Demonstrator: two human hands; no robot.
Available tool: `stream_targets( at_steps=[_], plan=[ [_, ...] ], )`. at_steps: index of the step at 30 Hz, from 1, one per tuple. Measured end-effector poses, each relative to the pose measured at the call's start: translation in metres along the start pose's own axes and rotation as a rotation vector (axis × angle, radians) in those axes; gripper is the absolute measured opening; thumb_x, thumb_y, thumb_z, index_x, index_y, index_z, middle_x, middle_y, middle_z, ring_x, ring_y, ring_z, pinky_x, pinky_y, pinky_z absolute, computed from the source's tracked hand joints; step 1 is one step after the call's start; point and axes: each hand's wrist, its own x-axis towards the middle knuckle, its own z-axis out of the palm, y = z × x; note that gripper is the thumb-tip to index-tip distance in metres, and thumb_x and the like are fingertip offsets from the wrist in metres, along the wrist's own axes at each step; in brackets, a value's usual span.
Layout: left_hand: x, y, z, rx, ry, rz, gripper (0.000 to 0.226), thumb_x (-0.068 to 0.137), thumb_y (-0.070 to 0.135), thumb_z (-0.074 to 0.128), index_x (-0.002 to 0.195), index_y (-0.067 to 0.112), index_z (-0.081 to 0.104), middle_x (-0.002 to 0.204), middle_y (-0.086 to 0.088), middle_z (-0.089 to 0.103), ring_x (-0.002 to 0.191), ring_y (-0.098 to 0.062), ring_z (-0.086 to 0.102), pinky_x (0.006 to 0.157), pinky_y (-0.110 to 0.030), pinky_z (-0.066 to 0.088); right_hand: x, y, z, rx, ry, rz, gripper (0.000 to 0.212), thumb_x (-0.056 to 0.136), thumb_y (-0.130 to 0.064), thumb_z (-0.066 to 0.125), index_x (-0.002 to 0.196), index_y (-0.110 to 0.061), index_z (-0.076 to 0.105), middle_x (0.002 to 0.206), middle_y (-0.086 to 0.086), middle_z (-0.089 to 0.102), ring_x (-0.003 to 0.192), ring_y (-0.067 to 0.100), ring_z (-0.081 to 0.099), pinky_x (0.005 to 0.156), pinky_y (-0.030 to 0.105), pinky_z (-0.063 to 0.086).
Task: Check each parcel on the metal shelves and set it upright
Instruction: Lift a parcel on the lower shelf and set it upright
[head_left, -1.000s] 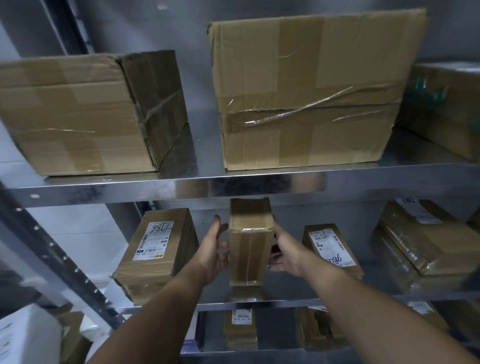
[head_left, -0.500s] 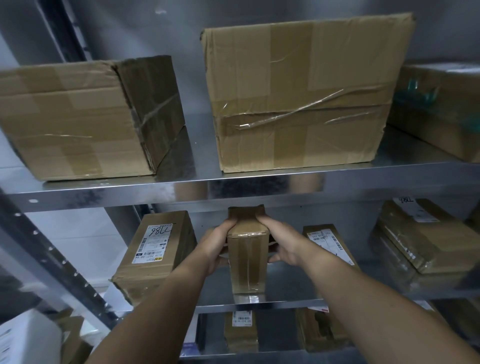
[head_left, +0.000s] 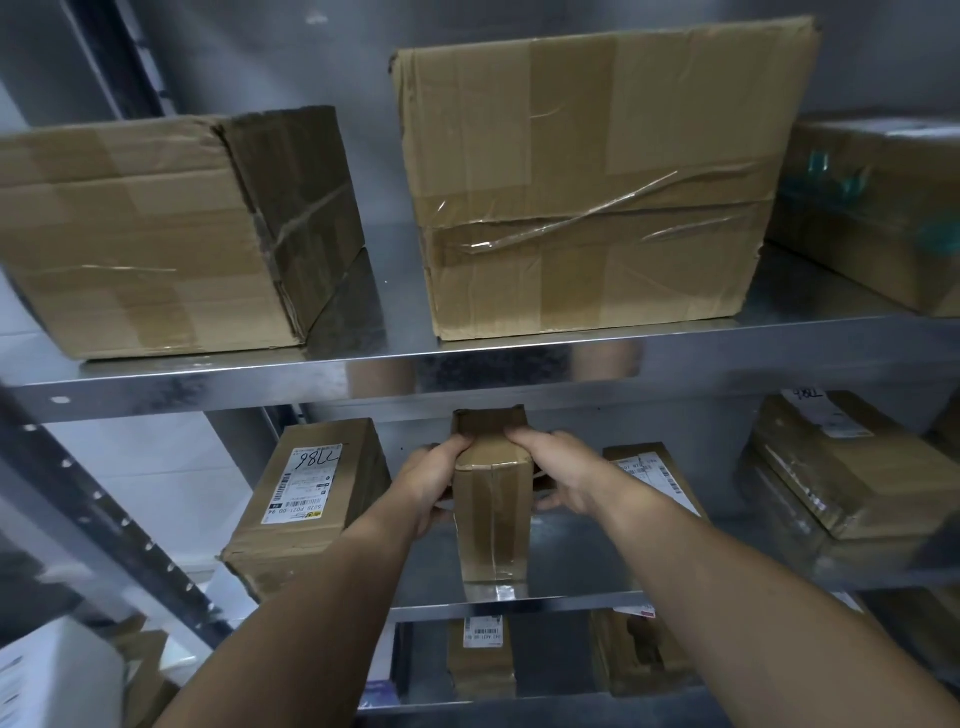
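While it stands on end on the middle shelf (head_left: 597, 564), the small taped parcel (head_left: 493, 525) is gripped near its top by both hands: the left hand (head_left: 428, 486) curls round it from 9 o'clock, the right hand (head_left: 563, 475) from 3 o'clock, fingers hooked over the top. A labelled box (head_left: 306, 504) lies at its 9 o'clock

Two hands (head_left: 431, 483) (head_left: 566, 478); three top-shelf boxes (head_left: 145, 234) (head_left: 597, 182) (head_left: 883, 208)

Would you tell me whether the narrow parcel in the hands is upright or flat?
Upright: the narrow brown cardboard parcel stands on end on the metal shelf, left hand and right hand gripping its top.
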Motion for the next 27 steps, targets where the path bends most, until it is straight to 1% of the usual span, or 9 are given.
stream_targets(
  at_steps=[2,5,7,10,13,15,18,22,27],
  plan=[
    [-0.001,0.001,-0.003,-0.01,-0.017,-0.026,0.038,0.095,0.052,0.055,0.103,0.017,0.069,0.088,-0.002,0.072,0.092,-0.021,0.064,0.094,-0.041,0.05,-0.007,-0.003,-0.003,0.031,-0.031,0.012,0.048,0.092,-0.056,0.063,0.121,-0.018,0.067,0.117,0.003,0.071,0.111,0.021,0.061,0.089,0.041,0.054],
    [-0.004,0.0,-0.005,-0.126,-0.054,-0.017,0.035,0.096,0.056,0.051,0.101,0.024,0.065,0.095,-0.001,0.069,0.092,-0.018,0.061,0.081,-0.034,0.047,-0.014,-0.004,-0.007,0.17,-0.058,0.015,0.051,0.094,-0.061,0.057,0.12,-0.018,0.066,0.118,0.011,0.069,0.108,0.023,0.064,0.078,0.038,0.055],
    [-0.005,-0.002,-0.007,-0.266,-0.061,-0.017,0.038,0.097,0.057,0.051,0.104,0.022,0.062,0.099,-0.002,0.069,0.09,-0.02,0.063,0.071,-0.034,0.049,-0.014,-0.004,-0.009,0.253,-0.028,0.016,0.057,0.095,-0.064,0.052,0.123,-0.016,0.062,0.126,0.018,0.064,0.118,0.032,0.06,0.083,0.042,0.056],
    [-0.001,-0.012,-0.008,-0.393,-0.099,-0.028,0.044,0.096,0.058,0.051,0.107,0.016,0.055,0.104,-0.006,0.071,0.096,-0.024,0.067,0.071,-0.039,0.053,-0.01,0.003,-0.005,0.284,0.013,0.008,0.056,0.097,-0.059,0.051,0.128,-0.013,0.059,0.129,0.016,0.063,0.125,0.033,0.056,0.084,0.042,0.05],
    [0.001,-0.029,-0.004,-0.289,-0.082,-0.013,0.039,0.098,0.047,0.056,0.117,0.012,0.053,0.114,-0.006,0.068,0.107,-0.021,0.063,0.081,-0.037,0.051,-0.007,0.019,0.003,0.221,-0.015,0.021,0.051,0.099,-0.048,0.057,0.134,-0.011,0.053,0.124,0.012,0.066,0.116,0.028,0.062,0.092,0.044,0.052],
    [0.003,-0.041,-0.004,-0.186,-0.062,-0.008,0.028,0.1,0.036,0.058,0.111,0.012,0.05,0.106,-0.006,0.065,0.097,-0.018,0.063,0.076,-0.031,0.048,-0.001,0.035,0.009,0.174,0.006,0.055,0.046,0.1,-0.04,0.061,0.131,-0.007,0.051,0.128,0.017,0.064,0.117,0.031,0.062,0.099,0.046,0.05],
    [0.005,-0.055,-0.004,-0.1,-0.058,-0.018,0.018,0.101,0.026,0.058,0.101,0.013,0.046,0.099,-0.008,0.061,0.089,-0.018,0.062,0.07,-0.028,0.046,0.009,0.057,0.013,0.101,0.046,0.03,0.027,0.098,-0.03,0.066,0.115,-0.012,0.055,0.125,0.014,0.064,0.106,0.023,0.06,0.08,0.032,0.047],
    [0.002,-0.067,0.0,-0.127,-0.057,-0.044,0.018,0.101,0.017,0.059,0.089,0.006,0.052,0.087,-0.011,0.061,0.07,-0.013,0.068,0.059,-0.026,0.056,0.013,0.073,0.02,0.107,0.026,0.027,0.031,0.095,-0.018,0.07,0.12,-0.013,0.053,0.11,0.002,0.064,0.094,0.014,0.062,0.07,0.024,0.046],
    [0.011,-0.093,0.009,0.079,0.03,-0.069,0.02,0.098,0.016,0.063,0.098,0.011,0.044,0.096,-0.013,0.055,0.087,-0.025,0.054,0.082,-0.04,0.049,0.015,0.094,0.03,-0.029,0.056,0.071,0.029,0.092,-0.023,0.074,0.11,-0.026,0.051,0.11,0.002,0.067,0.099,0.021,0.066,0.087,0.038,0.057]
  ],
)
